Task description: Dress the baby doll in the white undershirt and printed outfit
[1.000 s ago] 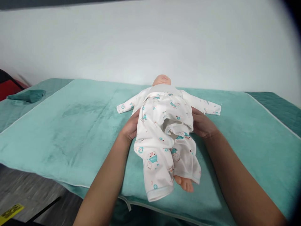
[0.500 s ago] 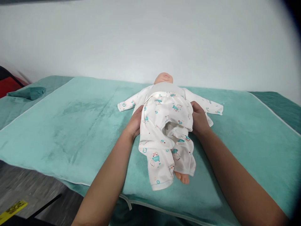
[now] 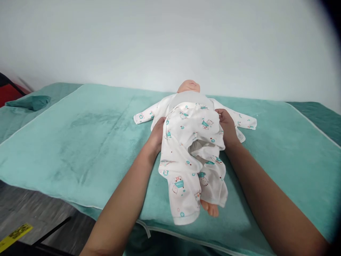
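Note:
A baby doll lies on its back, its head toward the wall and its feet toward me. It wears a white printed top with both sleeves spread out, and white printed baby pants with an opening at the crotch. My left hand grips the left side of the waistband, fingers partly hidden behind the cloth. At the opposite side, my right hand pinches the waistband. One bare foot pokes out of the right pant leg; the other foot is hidden inside the left leg.
A light green padded cover lies over the bed, with a darker green sheet beneath. Behind it rises a white wall. Something red and black stands at the far left. A yellow label shows at lower left.
The view has shifted slightly, so the doll's lower body sits a little lower and further right. Both hands keep their hold on the pants' waist.

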The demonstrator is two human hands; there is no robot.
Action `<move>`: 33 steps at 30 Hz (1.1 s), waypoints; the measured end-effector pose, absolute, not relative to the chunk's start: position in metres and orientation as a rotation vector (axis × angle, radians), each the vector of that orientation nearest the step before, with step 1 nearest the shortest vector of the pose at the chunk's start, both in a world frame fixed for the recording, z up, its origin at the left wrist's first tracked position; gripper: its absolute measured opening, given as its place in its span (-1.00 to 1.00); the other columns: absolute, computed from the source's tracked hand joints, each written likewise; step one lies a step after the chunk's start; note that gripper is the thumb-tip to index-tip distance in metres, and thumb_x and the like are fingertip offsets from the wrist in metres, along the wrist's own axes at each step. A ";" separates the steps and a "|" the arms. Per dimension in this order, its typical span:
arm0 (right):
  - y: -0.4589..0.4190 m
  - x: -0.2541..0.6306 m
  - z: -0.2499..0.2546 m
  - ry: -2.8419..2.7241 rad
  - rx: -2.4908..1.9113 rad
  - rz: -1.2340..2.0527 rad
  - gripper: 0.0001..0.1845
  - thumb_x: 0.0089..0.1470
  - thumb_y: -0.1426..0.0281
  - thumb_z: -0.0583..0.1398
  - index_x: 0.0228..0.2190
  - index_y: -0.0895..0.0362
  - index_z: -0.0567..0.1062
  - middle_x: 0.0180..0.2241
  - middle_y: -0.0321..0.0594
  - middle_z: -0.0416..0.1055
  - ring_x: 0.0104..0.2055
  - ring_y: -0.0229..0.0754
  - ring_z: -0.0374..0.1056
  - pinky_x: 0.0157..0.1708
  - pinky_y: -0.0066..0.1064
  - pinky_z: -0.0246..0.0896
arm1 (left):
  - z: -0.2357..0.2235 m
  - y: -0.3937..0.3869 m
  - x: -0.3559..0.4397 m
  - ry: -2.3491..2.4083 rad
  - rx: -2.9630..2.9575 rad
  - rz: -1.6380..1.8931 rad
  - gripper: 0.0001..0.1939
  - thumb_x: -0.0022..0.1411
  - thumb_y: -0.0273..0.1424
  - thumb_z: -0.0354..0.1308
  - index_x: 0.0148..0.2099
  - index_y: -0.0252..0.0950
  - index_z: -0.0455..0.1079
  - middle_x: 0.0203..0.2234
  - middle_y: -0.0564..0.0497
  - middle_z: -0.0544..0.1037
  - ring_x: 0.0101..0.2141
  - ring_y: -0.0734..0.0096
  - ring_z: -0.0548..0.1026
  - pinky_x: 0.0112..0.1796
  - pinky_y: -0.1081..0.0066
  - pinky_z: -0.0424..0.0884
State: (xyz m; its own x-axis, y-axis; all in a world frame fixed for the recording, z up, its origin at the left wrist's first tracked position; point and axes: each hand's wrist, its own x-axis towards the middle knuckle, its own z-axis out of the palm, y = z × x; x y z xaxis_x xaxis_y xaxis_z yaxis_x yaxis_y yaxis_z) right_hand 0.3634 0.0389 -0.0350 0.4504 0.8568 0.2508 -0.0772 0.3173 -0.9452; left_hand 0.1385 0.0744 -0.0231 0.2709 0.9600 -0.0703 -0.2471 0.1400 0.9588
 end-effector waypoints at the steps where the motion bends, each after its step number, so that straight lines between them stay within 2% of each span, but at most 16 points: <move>1: 0.039 0.363 -0.035 -0.891 -1.051 0.759 -0.64 -0.28 0.32 0.42 -0.42 0.01 0.40 -0.48 -0.40 0.40 -0.44 -0.25 0.30 -0.48 -0.42 0.21 | -0.023 0.075 0.139 0.859 1.061 1.038 -0.66 0.17 -0.09 0.23 -0.14 -0.23 0.44 -0.24 -0.05 0.60 -0.12 0.14 0.53 -0.09 0.20 0.48; 5: 0.039 0.364 -0.038 -0.853 -1.038 0.872 -0.68 -0.30 0.34 0.41 -0.43 0.02 0.45 -0.46 -0.40 0.44 -0.45 -0.25 0.33 -0.44 -0.39 0.28 | -0.025 0.078 0.137 0.919 1.199 1.101 -0.74 0.18 -0.23 0.19 -0.12 -0.23 0.44 -0.16 -0.02 0.60 -0.07 0.18 0.50 -0.01 0.22 0.43; 9: 0.040 0.368 -0.047 -0.858 -1.080 0.840 -0.71 -0.24 0.35 0.39 -0.40 0.03 0.47 -0.42 -0.39 0.48 -0.46 -0.27 0.34 -0.43 -0.40 0.28 | -0.032 0.081 0.137 0.971 1.410 1.260 -0.74 0.13 -0.36 0.16 -0.09 -0.22 0.42 -0.11 0.01 0.58 -0.09 0.28 0.48 0.02 0.29 0.39; 13: 0.041 0.371 -0.053 -0.889 -1.156 0.777 -0.69 -0.19 0.29 0.39 -0.35 0.01 0.45 -0.41 -0.37 0.50 -0.44 -0.24 0.34 -0.44 -0.40 0.27 | -0.039 0.087 0.138 0.975 1.467 1.304 -0.75 0.13 -0.40 0.12 -0.11 -0.22 0.44 -0.17 0.02 0.58 -0.15 0.31 0.49 -0.03 0.33 0.40; 18: 0.048 0.372 -0.054 -0.881 -1.256 0.725 -0.73 -0.20 0.29 0.37 -0.39 0.05 0.46 -0.42 -0.31 0.48 -0.40 -0.21 0.35 -0.38 -0.36 0.27 | -0.046 0.107 0.142 1.023 1.496 1.274 -0.83 0.16 -0.39 0.11 -0.19 -0.24 0.47 -0.27 0.02 0.60 -0.22 0.33 0.50 -0.11 0.34 0.42; 22: 0.047 0.372 -0.053 -0.893 -1.265 0.583 -0.80 -0.12 0.33 0.33 -0.37 0.05 0.49 -0.36 -0.29 0.47 -0.32 -0.20 0.36 -0.26 -0.33 0.30 | -0.046 0.115 0.142 1.000 1.546 1.356 -0.80 0.18 -0.40 0.15 -0.13 -0.25 0.48 -0.18 -0.02 0.60 -0.14 0.34 0.51 -0.01 0.29 0.42; 26: 0.039 0.376 -0.044 -1.077 -1.224 0.529 -0.83 0.04 0.25 0.30 -0.29 0.01 0.53 -0.26 -0.26 0.49 -0.18 -0.13 0.39 -0.07 -0.24 0.31 | -0.041 0.113 0.136 0.913 1.724 1.401 -0.80 0.24 -0.39 0.16 -0.09 -0.19 0.51 -0.04 -0.05 0.51 0.03 0.32 0.46 0.05 0.27 0.42; 29: 0.038 0.385 -0.033 -1.311 -1.195 0.530 -0.82 0.04 0.26 0.32 -0.28 0.00 0.50 -0.15 -0.23 0.46 -0.03 -0.08 0.38 0.07 -0.18 0.27 | -0.038 0.114 0.133 0.890 1.861 1.401 -0.79 0.28 -0.38 0.14 -0.06 -0.16 0.51 0.06 -0.07 0.43 0.13 0.29 0.40 0.10 0.25 0.41; 33: 0.048 0.397 -0.020 -1.552 -1.190 0.568 -0.79 0.02 0.25 0.33 -0.38 0.03 0.42 0.14 -0.16 0.33 0.25 0.00 0.22 0.20 -0.13 0.14 | -0.030 0.118 0.135 0.924 1.993 1.369 -0.81 0.33 -0.33 0.12 -0.06 -0.18 0.50 0.25 -0.10 0.31 0.22 0.23 0.33 0.20 0.19 0.30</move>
